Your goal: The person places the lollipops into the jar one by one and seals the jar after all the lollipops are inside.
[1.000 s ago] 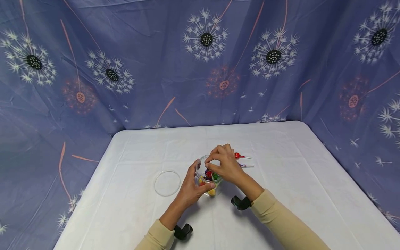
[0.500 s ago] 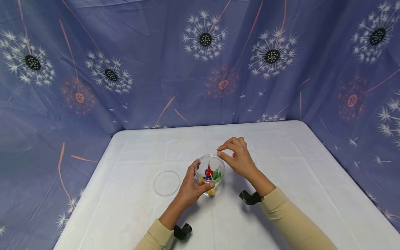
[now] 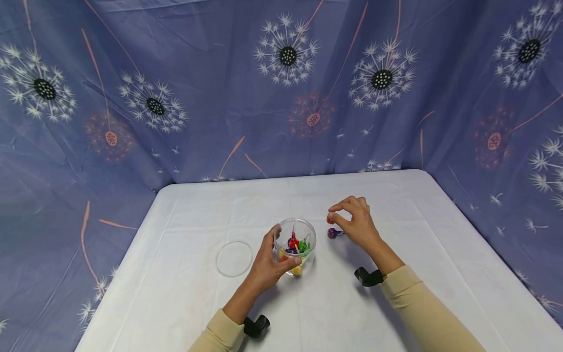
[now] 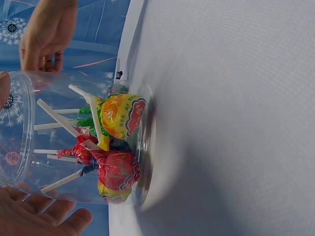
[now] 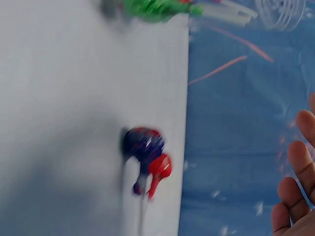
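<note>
My left hand point(image 3: 269, 264) grips the side of a clear plastic jar point(image 3: 310, 260), which stands upright on the table. Several wrapped lollipops sit inside; the left wrist view shows a yellow lollipop point(image 4: 114, 117) and a red lollipop point(image 4: 117, 171) low in it, white sticks leaning up. To the right of the jar, my right hand point(image 3: 361, 226) hovers with bent fingers over a red-wrapped lollipop point(image 3: 330, 219) and a purple-wrapped lollipop point(image 3: 332, 233) lying on the table. In the right wrist view the fingers stand apart from both; their sticks are partly hidden in the head view.
A clear round lid point(image 3: 234, 276) lies flat left of the jar. The white cloth-covered table point(image 3: 176, 293) ends at a blue dandelion-print curtain point(image 3: 220, 98) behind and at the sides.
My right hand has left the jar's mouth, where a red lollipop now stands stick-up, and moved right to the two lollipops on the table. The left hand has stayed on the jar.
</note>
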